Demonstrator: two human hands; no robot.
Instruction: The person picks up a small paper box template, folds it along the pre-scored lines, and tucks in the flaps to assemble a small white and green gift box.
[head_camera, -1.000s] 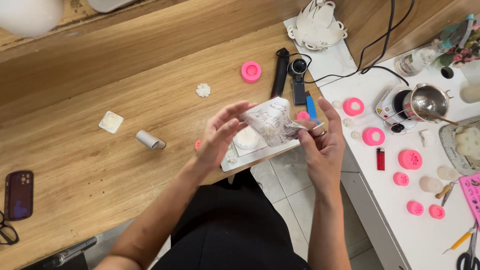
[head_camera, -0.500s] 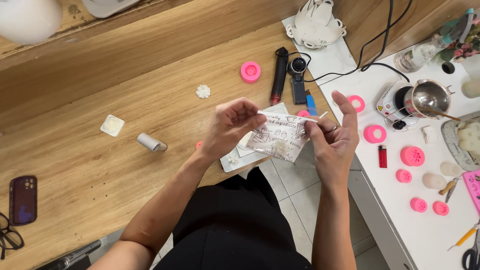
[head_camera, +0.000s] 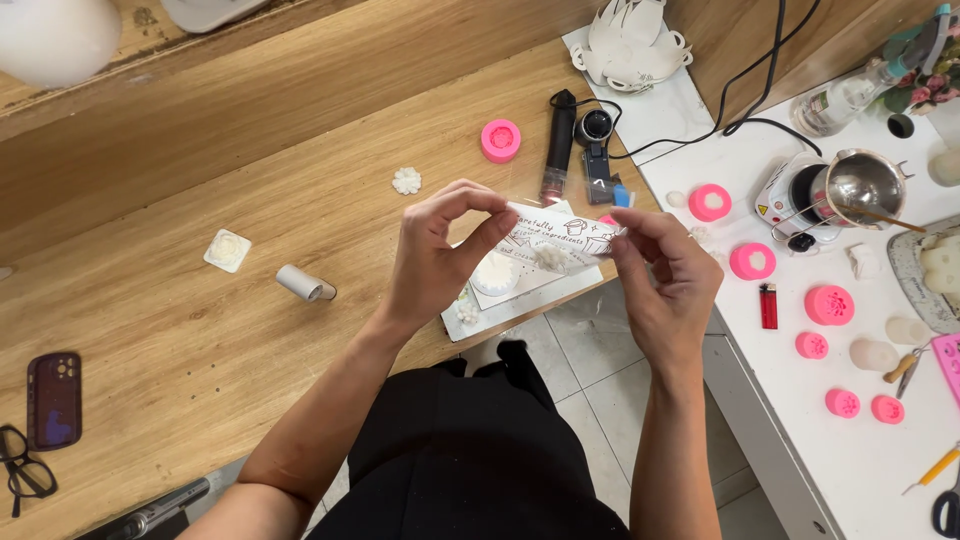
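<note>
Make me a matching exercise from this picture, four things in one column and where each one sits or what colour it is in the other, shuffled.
Things:
1. clear printed bag
2. lighter
3. phone
4. metal pot

Descriptions:
A. lies near the wooden table's left edge, beside black glasses
B. red, on the white table
C. held between the left hand and right hand
D. shiny, at the right, with a stick in it

Pairs: 1-C, 2-B, 3-A, 4-D

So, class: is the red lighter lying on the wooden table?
No. The red lighter lies on the white table, between pink moulds, apart from the wooden table.
</note>
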